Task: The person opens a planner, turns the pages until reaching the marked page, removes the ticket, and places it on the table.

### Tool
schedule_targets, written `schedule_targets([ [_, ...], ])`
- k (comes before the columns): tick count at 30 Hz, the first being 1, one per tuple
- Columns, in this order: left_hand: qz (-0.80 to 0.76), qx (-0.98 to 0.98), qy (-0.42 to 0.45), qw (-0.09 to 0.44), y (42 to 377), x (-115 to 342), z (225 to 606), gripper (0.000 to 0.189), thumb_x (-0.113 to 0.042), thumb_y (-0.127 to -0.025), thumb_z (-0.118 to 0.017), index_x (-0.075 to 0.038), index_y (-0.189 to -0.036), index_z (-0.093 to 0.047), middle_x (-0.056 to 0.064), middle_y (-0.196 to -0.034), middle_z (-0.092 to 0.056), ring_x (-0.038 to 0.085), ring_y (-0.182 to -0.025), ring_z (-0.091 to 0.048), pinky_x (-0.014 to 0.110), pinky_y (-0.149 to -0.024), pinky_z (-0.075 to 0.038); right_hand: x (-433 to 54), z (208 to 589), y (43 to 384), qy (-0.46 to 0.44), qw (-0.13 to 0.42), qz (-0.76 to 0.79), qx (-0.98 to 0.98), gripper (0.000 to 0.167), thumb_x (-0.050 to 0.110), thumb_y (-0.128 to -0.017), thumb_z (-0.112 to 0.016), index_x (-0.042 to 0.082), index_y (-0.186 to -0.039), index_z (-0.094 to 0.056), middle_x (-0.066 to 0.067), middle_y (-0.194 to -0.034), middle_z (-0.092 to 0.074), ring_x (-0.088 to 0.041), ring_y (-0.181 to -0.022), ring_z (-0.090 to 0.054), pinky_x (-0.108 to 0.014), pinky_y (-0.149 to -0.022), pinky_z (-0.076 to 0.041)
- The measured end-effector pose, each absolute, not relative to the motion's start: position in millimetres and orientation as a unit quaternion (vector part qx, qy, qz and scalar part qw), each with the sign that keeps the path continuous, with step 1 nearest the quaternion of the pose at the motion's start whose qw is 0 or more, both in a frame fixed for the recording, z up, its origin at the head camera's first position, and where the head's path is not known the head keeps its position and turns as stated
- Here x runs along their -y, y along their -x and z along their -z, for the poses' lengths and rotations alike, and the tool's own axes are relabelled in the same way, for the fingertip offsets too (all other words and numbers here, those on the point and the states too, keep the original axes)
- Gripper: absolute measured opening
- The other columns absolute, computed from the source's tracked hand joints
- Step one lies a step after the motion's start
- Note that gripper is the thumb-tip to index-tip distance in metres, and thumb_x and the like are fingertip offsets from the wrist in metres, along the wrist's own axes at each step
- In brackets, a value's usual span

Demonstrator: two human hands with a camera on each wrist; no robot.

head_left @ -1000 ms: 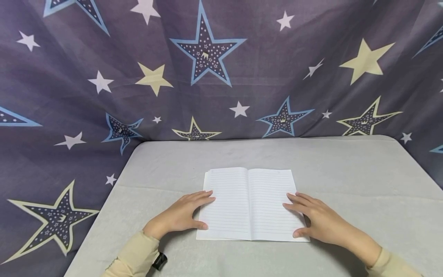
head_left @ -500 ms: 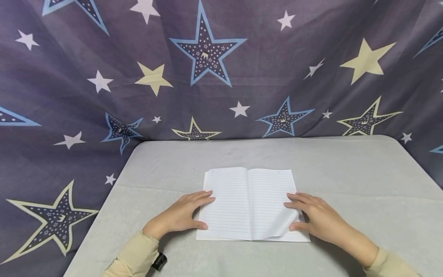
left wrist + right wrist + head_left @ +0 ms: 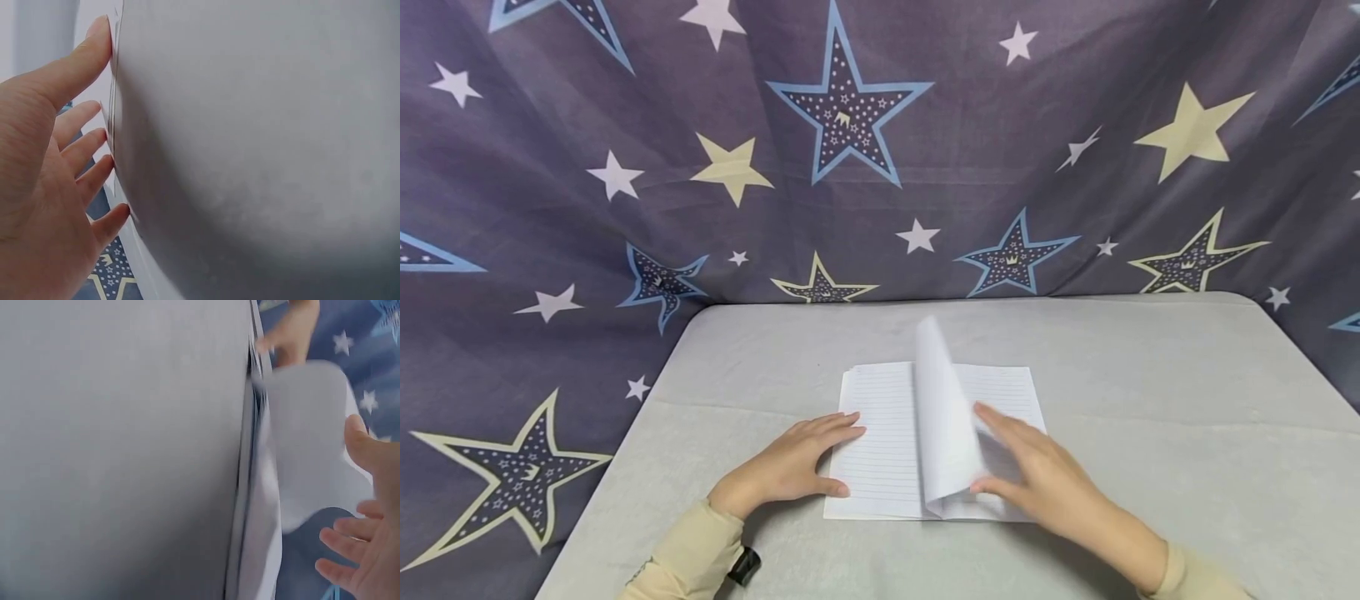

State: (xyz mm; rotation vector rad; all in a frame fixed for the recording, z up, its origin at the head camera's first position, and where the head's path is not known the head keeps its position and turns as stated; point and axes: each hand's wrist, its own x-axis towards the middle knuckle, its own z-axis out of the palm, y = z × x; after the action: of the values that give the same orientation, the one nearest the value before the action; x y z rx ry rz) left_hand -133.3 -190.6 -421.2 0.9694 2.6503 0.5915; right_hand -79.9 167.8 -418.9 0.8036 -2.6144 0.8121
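An open lined notebook (image 3: 880, 450) lies on the grey-covered table in the head view. One leaf (image 3: 942, 417) stands raised and curled near the middle fold, leaning left. My left hand (image 3: 793, 462) rests on the notebook's left edge with fingers spread; the left wrist view shows its fingertips (image 3: 103, 164) along that edge. Over the right page, my right hand (image 3: 1045, 479) has its thumb at the lower edge of the raised leaf. In the right wrist view the right thumb (image 3: 357, 440) overlaps the leaf's edge, and the other fingers are loosely extended.
The grey table surface (image 3: 760, 358) extends around the notebook. Behind and to the left hangs a dark curtain (image 3: 880, 225) printed with stars. A black band (image 3: 745, 567) shows by the left sleeve.
The right hand has moved left from the right edge, and a leaf that lay flat, then lifted at its lower corner, now stands up near the fold. The left hand has stayed put.
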Motion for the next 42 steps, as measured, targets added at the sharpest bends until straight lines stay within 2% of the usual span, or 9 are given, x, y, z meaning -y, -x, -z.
schedule_targets([
  [3, -0.201, -0.913, -0.331, 0.128, 133.8, 192.4, 421.5, 0.078, -0.041, -0.080, -0.079, -0.009, -0.145, -0.050, 0.013, -0.155, -0.038, 0.036, -0.142, -0.033, 0.059, -0.112, -0.028, -151.0, 422.1, 73.1, -0.340, 0.132, -0.258, 0.895, 0.084, 0.049, -0.077, -0.077, 0.006, -0.145, -0.050, -0.011, -0.145, -0.052, -0.031, -0.126, -0.055, -0.051, -0.102, -0.045],
  [10, -0.196, -0.924, -0.306, 0.117, 138.8, 205.1, 419.4, 0.074, -0.035, -0.082, -0.080, -0.006, -0.144, -0.051, 0.015, -0.155, -0.039, 0.039, -0.141, -0.035, 0.061, -0.111, -0.028, -133.2, 428.9, 63.0, -0.429, 0.044, -0.200, 0.880, 0.066, 0.053, -0.086, -0.069, 0.010, -0.136, -0.060, -0.007, -0.149, -0.048, -0.024, -0.134, -0.047, -0.045, -0.105, -0.043],
  [14, -0.194, -0.931, -0.290, 0.105, 140.1, 211.6, 415.7, 0.064, -0.026, -0.086, -0.078, -0.005, -0.142, -0.054, 0.014, -0.152, -0.043, 0.038, -0.138, -0.040, 0.057, -0.111, -0.032, -133.4, 428.6, 62.0, -0.444, 0.023, -0.185, 0.876, 0.058, 0.048, -0.088, -0.068, 0.010, -0.132, -0.063, -0.007, -0.149, -0.049, -0.027, -0.136, -0.045, -0.048, -0.106, -0.042],
  [19, -0.205, -0.936, -0.271, 0.091, 137.8, 208.4, 412.0, 0.054, -0.023, -0.093, -0.071, -0.007, -0.141, -0.055, 0.013, -0.149, -0.047, 0.035, -0.136, -0.043, 0.053, -0.111, -0.035, -132.5, 428.3, 61.1, -0.450, 0.014, -0.169, 0.877, 0.056, 0.045, -0.091, -0.067, 0.009, -0.134, -0.061, -0.007, -0.149, -0.048, -0.029, -0.137, -0.044, -0.050, -0.105, -0.042],
  [26, -0.183, -0.919, -0.328, 0.116, 130.0, 184.9, 413.6, 0.067, -0.035, -0.091, -0.070, -0.007, -0.147, -0.047, 0.012, -0.157, -0.036, 0.035, -0.144, -0.032, 0.056, -0.115, -0.027, -131.4, 427.0, 60.4, -0.437, -0.012, -0.168, 0.884, 0.053, 0.042, -0.091, -0.068, 0.012, -0.135, -0.061, -0.005, -0.151, -0.046, -0.028, -0.139, -0.042, -0.052, -0.106, -0.041],
  [30, -0.168, -0.914, -0.343, 0.137, 128.6, 176.6, 416.8, 0.073, -0.040, -0.089, -0.071, -0.008, -0.149, -0.044, 0.012, -0.159, -0.032, 0.036, -0.146, -0.026, 0.057, -0.116, -0.023, -137.6, 424.9, 62.1, -0.438, -0.008, -0.197, 0.877, 0.049, 0.039, -0.092, -0.069, 0.014, -0.133, -0.062, -0.005, -0.149, -0.049, -0.026, -0.136, -0.045, -0.051, -0.105, -0.042],
  [35, -0.173, -0.913, -0.345, 0.133, 129.6, 177.2, 418.6, 0.075, -0.038, -0.085, -0.075, -0.008, -0.148, -0.046, 0.012, -0.157, -0.035, 0.035, -0.145, -0.030, 0.056, -0.115, -0.025, -162.1, 425.1, 67.6, -0.433, 0.047, -0.224, 0.872, 0.044, 0.037, -0.091, -0.071, 0.015, -0.129, -0.065, -0.008, -0.141, -0.056, -0.027, -0.128, -0.053, -0.051, -0.100, -0.046],
  [40, -0.183, -0.910, -0.347, 0.134, 131.0, 180.9, 419.3, 0.076, -0.039, -0.085, -0.075, -0.008, -0.148, -0.047, 0.012, -0.157, -0.035, 0.035, -0.144, -0.031, 0.056, -0.114, -0.026, -203.1, 427.1, 76.0, -0.388, 0.048, -0.239, 0.889, 0.052, 0.036, -0.084, -0.076, 0.015, -0.130, -0.064, -0.010, -0.140, -0.056, -0.034, -0.127, -0.052, -0.052, -0.100, -0.043],
  [42, -0.187, -0.910, -0.346, 0.134, 131.5, 182.5, 419.3, 0.076, -0.040, -0.084, -0.076, -0.008, -0.147, -0.047, 0.013, -0.157, -0.036, 0.035, -0.143, -0.032, 0.058, -0.113, -0.027, -218.7, 428.9, 79.4, -0.368, 0.030, -0.247, 0.896, 0.058, 0.036, -0.081, -0.079, 0.014, -0.131, -0.063, -0.011, -0.142, -0.054, -0.037, -0.128, -0.050, -0.040, -0.109, -0.037],
])
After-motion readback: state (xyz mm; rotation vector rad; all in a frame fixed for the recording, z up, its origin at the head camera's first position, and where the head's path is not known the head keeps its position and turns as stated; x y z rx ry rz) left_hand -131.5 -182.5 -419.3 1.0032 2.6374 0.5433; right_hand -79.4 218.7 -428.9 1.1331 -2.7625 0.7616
